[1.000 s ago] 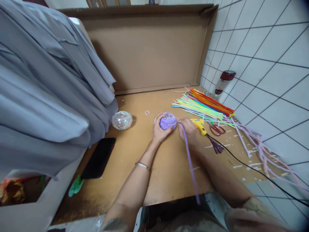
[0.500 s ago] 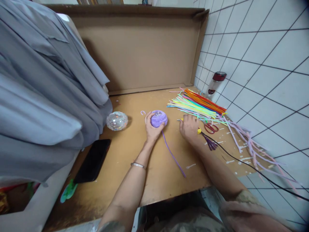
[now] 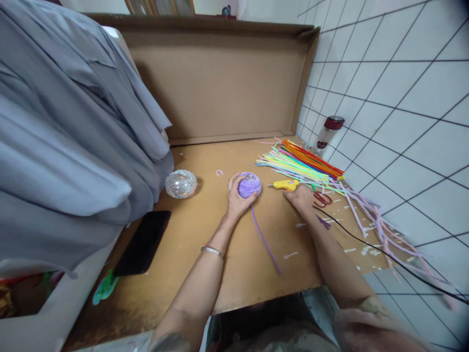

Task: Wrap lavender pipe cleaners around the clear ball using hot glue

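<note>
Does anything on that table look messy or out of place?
Yes: whitish smears streak the right side of the table, perhaps dried spills. Pale purple and pink pipe cleaners trail past its right edge, unlike the tidier bright bundle. A short pale curl lies alone near the left hand, like a dropped scrap.

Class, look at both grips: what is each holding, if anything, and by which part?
The left grip holds the purple ball around its left and near sides. The right grip seems wrapped round the handle end of the yellow glue gun, hiding it.
</note>
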`<state>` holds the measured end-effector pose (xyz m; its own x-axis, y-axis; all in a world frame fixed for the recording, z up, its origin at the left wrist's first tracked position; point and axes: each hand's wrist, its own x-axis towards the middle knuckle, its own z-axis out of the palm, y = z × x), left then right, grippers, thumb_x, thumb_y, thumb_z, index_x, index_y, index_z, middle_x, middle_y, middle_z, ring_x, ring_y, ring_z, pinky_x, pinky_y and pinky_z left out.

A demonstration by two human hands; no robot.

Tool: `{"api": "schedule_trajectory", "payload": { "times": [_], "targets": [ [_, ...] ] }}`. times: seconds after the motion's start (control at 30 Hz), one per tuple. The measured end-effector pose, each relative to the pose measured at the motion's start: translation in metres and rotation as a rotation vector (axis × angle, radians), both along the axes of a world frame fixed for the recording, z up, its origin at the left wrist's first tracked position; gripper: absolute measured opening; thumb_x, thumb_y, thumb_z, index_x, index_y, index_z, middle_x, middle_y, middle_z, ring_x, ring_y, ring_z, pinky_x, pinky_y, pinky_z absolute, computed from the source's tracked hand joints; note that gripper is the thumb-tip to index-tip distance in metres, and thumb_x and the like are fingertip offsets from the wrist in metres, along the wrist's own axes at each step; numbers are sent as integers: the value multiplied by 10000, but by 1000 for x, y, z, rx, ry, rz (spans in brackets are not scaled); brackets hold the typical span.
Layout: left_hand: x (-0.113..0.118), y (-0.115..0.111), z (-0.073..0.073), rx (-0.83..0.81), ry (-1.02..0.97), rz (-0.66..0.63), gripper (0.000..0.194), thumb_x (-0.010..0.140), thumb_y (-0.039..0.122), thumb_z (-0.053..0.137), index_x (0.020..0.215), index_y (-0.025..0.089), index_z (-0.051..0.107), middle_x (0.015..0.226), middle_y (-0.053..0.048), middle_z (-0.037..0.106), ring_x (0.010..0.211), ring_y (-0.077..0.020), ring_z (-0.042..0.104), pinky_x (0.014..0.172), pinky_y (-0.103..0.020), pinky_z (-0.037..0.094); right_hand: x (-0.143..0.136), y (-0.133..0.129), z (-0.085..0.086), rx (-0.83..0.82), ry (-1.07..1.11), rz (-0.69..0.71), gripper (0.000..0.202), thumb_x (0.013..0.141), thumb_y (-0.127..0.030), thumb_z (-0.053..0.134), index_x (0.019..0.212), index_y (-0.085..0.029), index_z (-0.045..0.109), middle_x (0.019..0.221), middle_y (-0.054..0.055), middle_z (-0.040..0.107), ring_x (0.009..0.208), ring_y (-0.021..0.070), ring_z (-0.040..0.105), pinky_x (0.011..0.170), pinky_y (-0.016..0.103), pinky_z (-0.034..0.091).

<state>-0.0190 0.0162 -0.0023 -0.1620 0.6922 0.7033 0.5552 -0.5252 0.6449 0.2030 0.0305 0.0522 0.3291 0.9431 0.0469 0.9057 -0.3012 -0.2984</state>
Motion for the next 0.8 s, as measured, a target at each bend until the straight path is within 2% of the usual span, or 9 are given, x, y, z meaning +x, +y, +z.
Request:
{"api": "schedule_trajectory", "payload": {
  "times": [0.17,0.27,0.37,0.53,0.63,0.8],
  "targets": [
    [2,1,1,-18,-61,-28,637,670,281,815,1235,217,529,1366,-135,564,1329,-300,554,1154,-498,440,-12,10,10,331,124,-33,418,812,-402,586,1127,-130,630,898,172,740,860,343,702,665,364,466],
    [2,0,3,-51,-115,-53,688,658,262,805,1272,212,499,1366,-131,564,1333,-296,549,1166,-489,427,-27,22,23,518,166,56,388,768,-410,607,1080,-179,603,890,137,736,818,320,677,664,358,455],
    [1,0,4,-89,-146,-81,696,648,227,796,1274,216,491,1385,-130,548,1347,-299,538,1176,-496,414,-42,33,32,645,179,191,353,740,-391,598,1032,-194,582,938,135,734,848,307,661,758,388,461],
    [-1,2,4,-102,-120,-57,673,590,176,816,1200,221,536,1430,-140,466,1403,-331,472,1196,-532,378,-52,37,28,728,167,285,290,724,-317,553,982,-187,569,945,141,717,896,305,645,850,431,437],
    [-3,3,4,-119,-130,-49,680,580,176,817,1200,214,542,1378,-136,481,1375,-328,491,1190,-529,385,-48,37,19,723,141,316,280,713,-312,558,965,-189,574,937,131,714,880,298,640,815,406,439],
    [-5,2,4,-117,-127,-126,679,625,182,788,1248,218,522,1363,-128,543,1335,-312,539,1181,-517,409,-41,39,12,727,116,352,278,735,-340,558,974,-199,566,913,111,698,835,282,622,723,360,428]
  ]
}}
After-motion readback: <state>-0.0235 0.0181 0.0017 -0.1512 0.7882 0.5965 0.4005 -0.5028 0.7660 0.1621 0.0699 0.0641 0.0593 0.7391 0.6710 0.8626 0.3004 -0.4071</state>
